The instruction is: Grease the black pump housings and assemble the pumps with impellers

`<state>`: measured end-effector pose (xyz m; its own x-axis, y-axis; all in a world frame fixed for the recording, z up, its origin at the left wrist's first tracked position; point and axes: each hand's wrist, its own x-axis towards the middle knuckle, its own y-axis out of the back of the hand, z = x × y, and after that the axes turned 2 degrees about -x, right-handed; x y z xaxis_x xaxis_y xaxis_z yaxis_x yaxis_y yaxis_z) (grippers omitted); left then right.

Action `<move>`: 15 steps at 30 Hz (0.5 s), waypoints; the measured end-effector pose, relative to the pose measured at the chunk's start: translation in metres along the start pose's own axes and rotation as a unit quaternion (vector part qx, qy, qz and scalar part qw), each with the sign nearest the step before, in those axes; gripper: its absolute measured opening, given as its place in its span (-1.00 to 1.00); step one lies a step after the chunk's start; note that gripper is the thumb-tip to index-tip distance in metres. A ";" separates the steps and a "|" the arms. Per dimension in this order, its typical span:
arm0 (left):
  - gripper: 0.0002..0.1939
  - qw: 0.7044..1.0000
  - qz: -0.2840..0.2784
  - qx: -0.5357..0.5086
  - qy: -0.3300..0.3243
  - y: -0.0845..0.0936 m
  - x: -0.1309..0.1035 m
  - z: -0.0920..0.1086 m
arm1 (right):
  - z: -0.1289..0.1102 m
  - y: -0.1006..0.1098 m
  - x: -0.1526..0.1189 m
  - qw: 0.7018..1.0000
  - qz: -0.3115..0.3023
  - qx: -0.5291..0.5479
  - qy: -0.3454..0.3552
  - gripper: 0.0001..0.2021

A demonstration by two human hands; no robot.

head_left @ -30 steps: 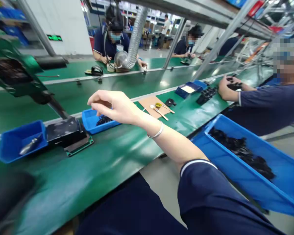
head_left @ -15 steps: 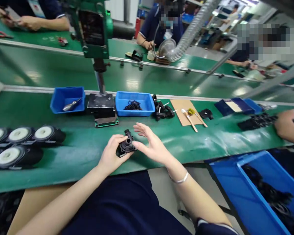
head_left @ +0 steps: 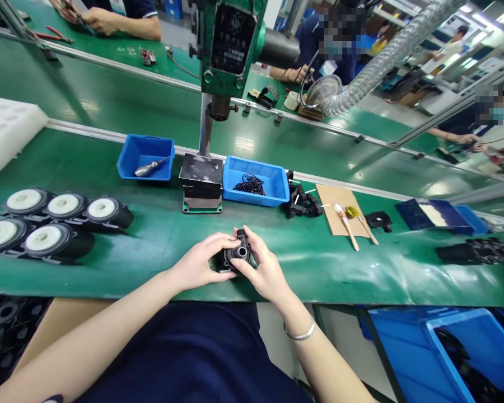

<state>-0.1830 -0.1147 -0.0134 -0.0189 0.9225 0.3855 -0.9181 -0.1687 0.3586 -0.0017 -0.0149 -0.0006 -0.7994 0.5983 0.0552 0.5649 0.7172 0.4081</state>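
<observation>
A round black plastic part point(head_left: 240, 252) with a short open tube on top is held just over the front of the green bench. My left hand point(head_left: 201, 260) grips its left side between thumb and fingers. My right hand point(head_left: 264, 266) closes on it from the right, the thumb low and the fingers by the upper spout. The part's underside is hidden by the hands. Behind them stand a black metal block point(head_left: 201, 169) on a base and a blue bin point(head_left: 273, 197) with thin black rings.
Several black housings with white discs point(head_left: 103, 208) stand at left. A blue bin point(head_left: 124, 168) holds a metal tool. A green press point(head_left: 227, 50) rises behind. Right lie black parts point(head_left: 304, 204), cardboard point(head_left: 327, 210) with brushes, and a blue crate point(head_left: 453, 358). Other people work beyond.
My right hand, open before, has closed onto the black part. The view has turned left, so the bench items appear farther right.
</observation>
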 end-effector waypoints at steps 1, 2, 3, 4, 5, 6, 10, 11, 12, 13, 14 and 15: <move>-0.43 1.000 0.000 -0.001 0.002 0.000 0.000 0.000 | 0.000 0.001 0.000 1.000 -0.001 -0.001 0.001 -0.28; -0.43 1.000 -0.001 -0.002 0.004 0.000 0.000 0.000 | 0.000 0.001 0.000 1.000 -0.001 -0.001 0.003 -0.29; -0.42 1.000 0.000 -0.002 0.005 0.001 0.000 0.000 | 0.000 0.001 0.000 1.000 -0.001 -0.001 0.006 -0.29; -0.42 1.000 0.000 -0.002 0.006 0.001 0.000 0.000 | 0.000 0.001 0.001 1.000 0.000 -0.001 0.008 -0.29; -0.42 1.000 -0.001 -0.002 0.007 0.001 0.000 0.000 | 0.000 0.001 0.001 1.000 0.000 -0.001 0.009 -0.29; -0.42 1.000 -0.001 -0.002 0.008 0.001 0.000 0.000 | 0.001 0.000 0.001 1.000 -0.001 -0.002 0.010 -0.30; -0.42 1.000 0.001 0.003 0.013 0.002 0.000 0.000 | 0.003 -0.001 0.001 1.000 -0.002 -0.003 0.011 -0.29; -0.43 1.000 0.002 0.005 0.012 0.003 0.000 0.000 | 0.003 -0.001 0.001 1.000 -0.001 -0.002 0.011 -0.28; -0.44 1.000 0.002 0.009 0.009 0.003 0.000 0.000 | 0.003 0.000 0.002 1.000 -0.001 -0.001 0.012 -0.28; -0.44 1.000 0.003 0.017 0.004 0.003 -0.001 0.000 | 0.003 0.000 0.002 1.000 -0.001 -0.001 0.013 -0.28; -0.44 1.000 0.006 0.030 -0.002 0.001 -0.002 -0.001 | 0.002 0.001 0.002 1.000 -0.001 -0.002 0.013 -0.28; -0.45 0.999 0.012 0.047 -0.007 -0.001 -0.003 -0.001 | 0.001 0.002 0.002 1.000 -0.002 -0.006 0.012 -0.29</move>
<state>-0.1823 -0.1169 -0.0157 -0.0345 0.9131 0.4064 -0.8760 -0.2233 0.4276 -0.0025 -0.0121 -0.0004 -0.8069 0.5859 0.0751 0.5588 0.7158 0.4187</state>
